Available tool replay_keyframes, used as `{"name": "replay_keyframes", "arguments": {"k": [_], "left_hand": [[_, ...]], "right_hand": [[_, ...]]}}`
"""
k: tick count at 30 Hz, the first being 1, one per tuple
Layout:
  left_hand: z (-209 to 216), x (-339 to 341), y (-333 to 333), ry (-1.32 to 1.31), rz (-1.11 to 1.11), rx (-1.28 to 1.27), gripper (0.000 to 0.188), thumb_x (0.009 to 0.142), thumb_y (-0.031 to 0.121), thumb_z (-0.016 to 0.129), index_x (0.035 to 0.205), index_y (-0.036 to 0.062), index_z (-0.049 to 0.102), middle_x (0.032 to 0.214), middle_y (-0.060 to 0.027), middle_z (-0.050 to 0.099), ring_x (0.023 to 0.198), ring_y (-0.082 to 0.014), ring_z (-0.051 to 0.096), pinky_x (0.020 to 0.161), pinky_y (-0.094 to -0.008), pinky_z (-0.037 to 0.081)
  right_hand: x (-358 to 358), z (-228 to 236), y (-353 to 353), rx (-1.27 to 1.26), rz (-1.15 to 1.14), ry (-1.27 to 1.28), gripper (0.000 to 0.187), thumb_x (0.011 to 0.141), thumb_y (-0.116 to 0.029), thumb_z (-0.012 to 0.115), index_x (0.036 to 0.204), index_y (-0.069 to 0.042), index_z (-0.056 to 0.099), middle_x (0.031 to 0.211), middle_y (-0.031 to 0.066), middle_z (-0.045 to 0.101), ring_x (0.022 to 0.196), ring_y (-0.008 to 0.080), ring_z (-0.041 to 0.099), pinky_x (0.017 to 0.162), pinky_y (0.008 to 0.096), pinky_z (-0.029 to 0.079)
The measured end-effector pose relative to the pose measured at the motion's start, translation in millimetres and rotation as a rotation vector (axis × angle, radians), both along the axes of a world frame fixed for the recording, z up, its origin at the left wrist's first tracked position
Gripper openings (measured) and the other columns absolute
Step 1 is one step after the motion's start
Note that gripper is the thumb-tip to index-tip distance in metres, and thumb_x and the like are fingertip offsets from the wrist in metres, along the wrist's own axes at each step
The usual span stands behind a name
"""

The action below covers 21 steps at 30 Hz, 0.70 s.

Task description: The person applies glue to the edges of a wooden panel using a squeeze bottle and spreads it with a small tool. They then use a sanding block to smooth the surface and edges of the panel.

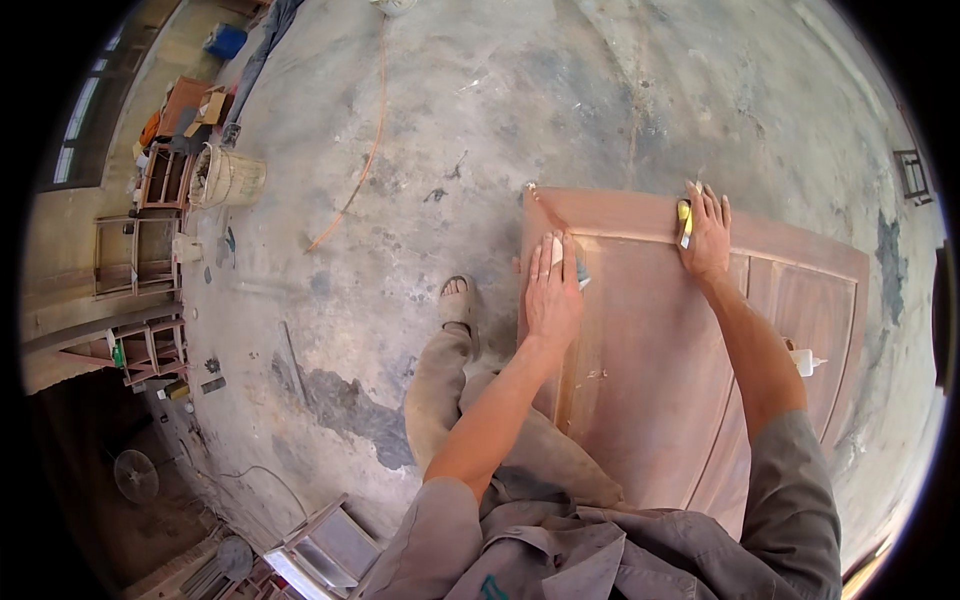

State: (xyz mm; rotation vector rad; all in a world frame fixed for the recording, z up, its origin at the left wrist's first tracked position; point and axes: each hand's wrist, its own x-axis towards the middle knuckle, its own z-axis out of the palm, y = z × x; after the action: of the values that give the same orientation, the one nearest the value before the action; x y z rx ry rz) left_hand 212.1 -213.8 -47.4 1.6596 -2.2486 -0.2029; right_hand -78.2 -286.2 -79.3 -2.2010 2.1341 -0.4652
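A reddish-brown wooden panel door point(650, 340) lies in front of me, with raised frame strips around its sunken panels. My left hand point(553, 295) presses down on its left frame strip near the far left corner. Under those fingers a grey-green folded sheet point(584, 274) peeks out, perhaps sandpaper, and something pale shows between the fingertips. At the door's far edge, my right hand point(707, 240) is closed around a small yellow and black tool point(685, 222), its kind partly hidden. A white squeeze bottle point(803, 362) with a nozzle lies on the door, beyond my right forearm.
My sandalled foot point(457, 300) stands on the stained concrete floor left of the door. An orange cord point(375, 150) trails across the floor. Along the left wall are a bucket point(230, 177), wooden frames point(135, 255) and a fan point(136, 475). A glazed frame point(335, 545) stands lower left.
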Motion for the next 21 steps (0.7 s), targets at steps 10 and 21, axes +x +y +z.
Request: {"name": "replay_keyframes", "arguments": {"k": [10, 21], "left_hand": [[6, -15, -32, -0.014, -0.024, 0.003, 0.064, 0.085, -0.002, 0.060, 0.146, -0.0112, 0.044, 0.150, -0.0269, 0.051, 0.146, -0.0405, 0.041, 0.122, -0.0495, 0.033], [-9, -9, -8, 0.009, -0.035, 0.008, 0.058, 0.088, 0.001, 0.057, 0.144, -0.0113, 0.048, 0.147, -0.0277, 0.053, 0.146, -0.0389, 0.042, 0.123, -0.0482, 0.032]], "right_hand": [[1, 15, 2, -0.001, 0.006, -0.028, 0.064, 0.091, -0.008, 0.059, 0.152, -0.010, 0.040, 0.145, 0.0174, 0.054, 0.145, 0.0346, 0.040, 0.127, 0.0514, 0.019], [-5, 9, 1, 0.002, -0.006, -0.035, 0.068, 0.089, -0.011, 0.062, 0.153, -0.009, 0.040, 0.144, 0.0177, 0.054, 0.144, 0.0344, 0.041, 0.127, 0.0520, 0.019]]}}
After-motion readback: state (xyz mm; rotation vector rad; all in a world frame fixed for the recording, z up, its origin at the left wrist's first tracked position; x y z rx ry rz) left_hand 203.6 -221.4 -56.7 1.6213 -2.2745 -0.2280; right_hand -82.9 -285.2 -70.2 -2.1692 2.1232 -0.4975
